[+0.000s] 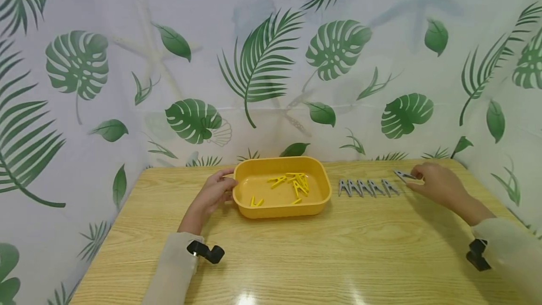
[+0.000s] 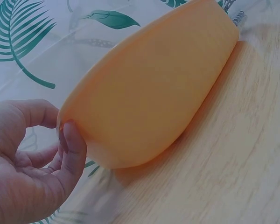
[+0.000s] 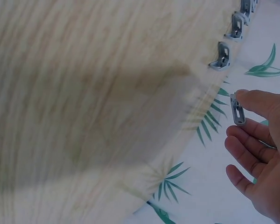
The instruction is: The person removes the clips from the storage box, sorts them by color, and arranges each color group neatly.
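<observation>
A yellow tub (image 1: 282,209) sits mid-table with several yellow clothespins (image 1: 296,183) inside. My left hand (image 1: 216,189) grips its left rim; the left wrist view shows the thumb (image 2: 73,148) pressed on the tub's outer wall (image 2: 149,93). Right of the tub lies a row of several grey clothespins (image 1: 366,187). My right hand (image 1: 436,183) pinches one more grey clothespin (image 1: 403,174) just past the row's right end; in the right wrist view that clothespin (image 3: 237,109) sits between thumb and fingers, beside the row (image 3: 221,57).
The wooden table (image 1: 322,258) stretches toward me in front of the tub. A leaf-print curtain (image 1: 262,65) closes off the back and both sides. Small black camera mounts sit on both wrists.
</observation>
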`<state>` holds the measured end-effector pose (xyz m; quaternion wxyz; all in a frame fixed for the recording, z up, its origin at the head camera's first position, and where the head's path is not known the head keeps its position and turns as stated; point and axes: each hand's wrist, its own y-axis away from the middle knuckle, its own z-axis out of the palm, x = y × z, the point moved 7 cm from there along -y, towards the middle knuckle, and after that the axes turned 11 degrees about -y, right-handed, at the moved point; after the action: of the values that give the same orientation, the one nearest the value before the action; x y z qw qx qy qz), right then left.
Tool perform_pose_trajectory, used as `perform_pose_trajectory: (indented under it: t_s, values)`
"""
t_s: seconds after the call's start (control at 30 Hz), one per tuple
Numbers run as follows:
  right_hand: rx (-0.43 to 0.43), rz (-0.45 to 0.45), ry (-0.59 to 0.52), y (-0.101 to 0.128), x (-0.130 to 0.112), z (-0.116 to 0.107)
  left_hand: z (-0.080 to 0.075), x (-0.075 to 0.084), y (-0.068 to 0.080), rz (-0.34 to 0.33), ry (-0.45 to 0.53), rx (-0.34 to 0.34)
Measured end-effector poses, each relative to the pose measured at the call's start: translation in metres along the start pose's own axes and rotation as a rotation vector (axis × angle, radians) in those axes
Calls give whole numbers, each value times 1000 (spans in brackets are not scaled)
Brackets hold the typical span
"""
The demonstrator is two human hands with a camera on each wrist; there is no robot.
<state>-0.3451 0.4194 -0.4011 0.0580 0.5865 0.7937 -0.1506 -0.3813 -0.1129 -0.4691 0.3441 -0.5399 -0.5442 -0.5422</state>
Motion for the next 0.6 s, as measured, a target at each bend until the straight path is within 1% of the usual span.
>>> perform_pose_trajectory:
  t_s: [0.13,0.33,0.47,0.6]
  values:
    - [-22,37,-9,2,5,6,0,0,1,15,3,0]
    - [-41,67,-33,7,8,16,1,-1,3,32,6,-3]
    - [-47,93,-42,9,11,23,1,-2,3,41,2,1]
    - [-40,100,-42,10,13,29,2,-2,3,58,3,-1]
